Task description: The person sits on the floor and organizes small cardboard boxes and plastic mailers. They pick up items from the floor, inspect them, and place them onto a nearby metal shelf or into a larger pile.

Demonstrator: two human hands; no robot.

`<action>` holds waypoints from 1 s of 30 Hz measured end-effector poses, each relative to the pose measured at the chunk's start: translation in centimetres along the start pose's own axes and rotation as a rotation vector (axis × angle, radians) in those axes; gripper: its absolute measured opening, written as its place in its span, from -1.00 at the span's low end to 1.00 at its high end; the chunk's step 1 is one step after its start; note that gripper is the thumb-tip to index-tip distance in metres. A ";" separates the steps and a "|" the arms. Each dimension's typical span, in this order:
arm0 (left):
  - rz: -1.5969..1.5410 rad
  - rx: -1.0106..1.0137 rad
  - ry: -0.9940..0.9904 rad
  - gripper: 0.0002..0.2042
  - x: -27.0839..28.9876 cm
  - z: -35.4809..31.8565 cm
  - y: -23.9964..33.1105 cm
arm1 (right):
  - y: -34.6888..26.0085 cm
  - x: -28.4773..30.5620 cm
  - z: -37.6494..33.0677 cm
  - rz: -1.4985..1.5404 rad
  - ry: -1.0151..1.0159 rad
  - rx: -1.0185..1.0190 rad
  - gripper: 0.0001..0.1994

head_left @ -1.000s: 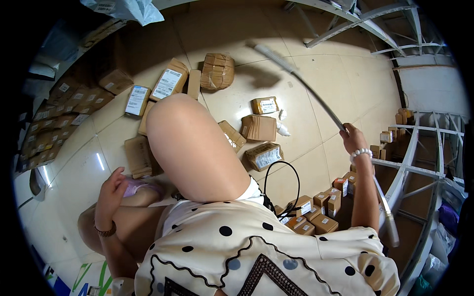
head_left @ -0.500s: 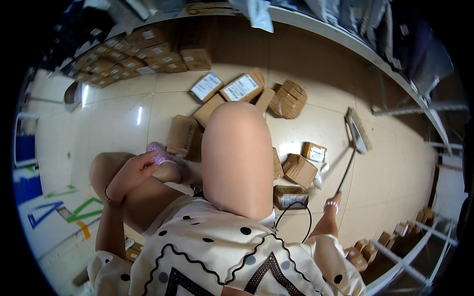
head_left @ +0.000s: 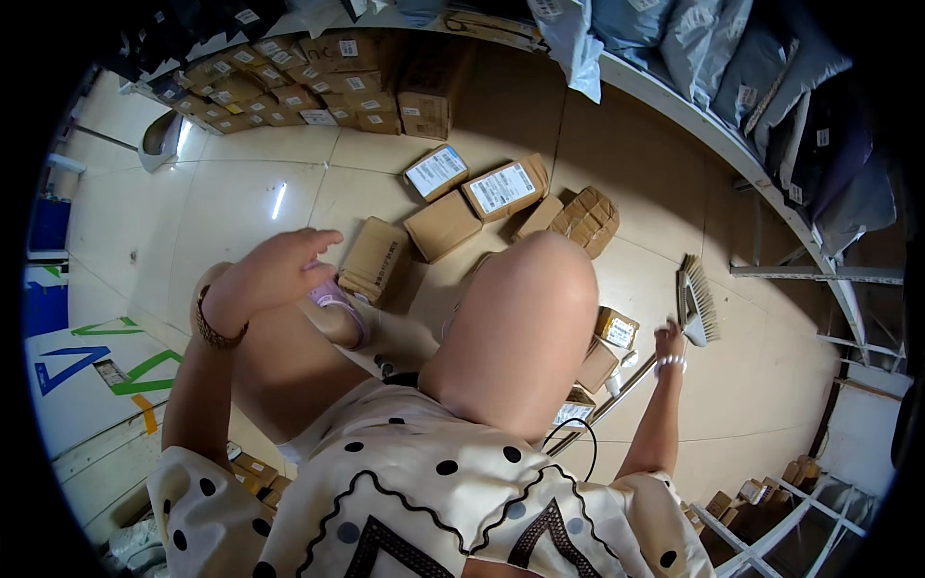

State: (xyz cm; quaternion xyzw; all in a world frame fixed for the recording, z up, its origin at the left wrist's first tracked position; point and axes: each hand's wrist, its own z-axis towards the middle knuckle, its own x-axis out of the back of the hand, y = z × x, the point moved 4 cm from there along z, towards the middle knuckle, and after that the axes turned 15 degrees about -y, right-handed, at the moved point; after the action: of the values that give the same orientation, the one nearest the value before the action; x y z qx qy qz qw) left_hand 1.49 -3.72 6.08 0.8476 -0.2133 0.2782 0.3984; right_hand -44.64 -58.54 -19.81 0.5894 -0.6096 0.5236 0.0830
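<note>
My left hand [head_left: 279, 275] is held above my left knee, fingers stretched out and nothing in it. Beyond its fingertips stands a brown carton [head_left: 375, 260], near a purple shoe [head_left: 337, 313] on my foot. My right hand [head_left: 669, 339] reaches out to the right, close beside the head of a broom [head_left: 696, 299]. Its small fingers look apart. The broom handle runs down-left beneath that wrist, low over the floor, past the cartons beside my right thigh. The handle's far end is hidden behind my leg and clothing.
Labelled cartons [head_left: 505, 188] lie in a group ahead, by a taped brown parcel [head_left: 586, 222]. A small carton [head_left: 617, 328] and others sit right of my knee. Stacked cartons [head_left: 356, 82] line the far left; a shelf [head_left: 665, 96] with plastic mailers curves round the right.
My right hand has moved forward from the handle to near the broom head, and the handle has dropped toward the floor. My left hand has risen off my knee. The view has shifted.
</note>
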 end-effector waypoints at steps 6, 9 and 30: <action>0.182 0.106 0.030 -0.59 2.9 1.3 -4.2 | -29.0 -0.8 4.5 -0.334 -0.311 0.422 -0.58; 0.155 0.163 -0.009 -0.58 2.8 2.1 -6.3 | -40.1 -4.5 5.2 -0.694 -0.478 0.540 -0.60; 0.230 0.196 -0.092 -0.69 3.0 2.2 -10.7 | -41.8 -35.7 11.1 -0.051 -0.014 -0.686 -0.50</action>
State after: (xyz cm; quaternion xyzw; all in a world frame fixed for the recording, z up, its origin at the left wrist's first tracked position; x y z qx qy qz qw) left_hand 10.63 0.50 0.86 0.8641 -0.2989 0.3026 0.2691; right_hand 5.14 -33.98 -27.76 0.5459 -0.7357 0.2819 0.2851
